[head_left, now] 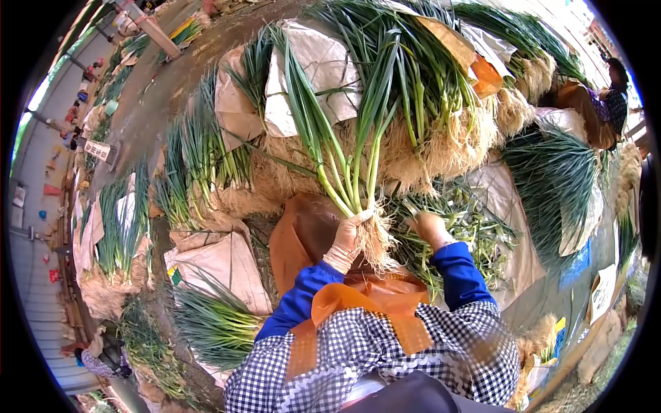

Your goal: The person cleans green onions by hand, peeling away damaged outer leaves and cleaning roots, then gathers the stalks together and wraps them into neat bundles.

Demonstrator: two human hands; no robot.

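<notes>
A few long green onions [352,165] stand upright in front of me, leaves fanned out at the top and pale roots hanging down. My left hand [346,241] is wrapped round their white lower stems, just above the roots. To the right, my right hand [429,228] is closed over a heap of loose green leaves and trimmings [451,241]; what its fingers hold, if anything, is too small to make out. Behind the held onions lies a long row of onion bunches [434,89] with thick tan roots turned toward me.
More onion piles lie at the left [120,234], lower left [220,316] and right [554,179]. Pale sacks [224,265] lie among them. A person [609,103] sits at the upper right, another [103,361] is at the lower left. A wooden post [148,29] stands at the upper left.
</notes>
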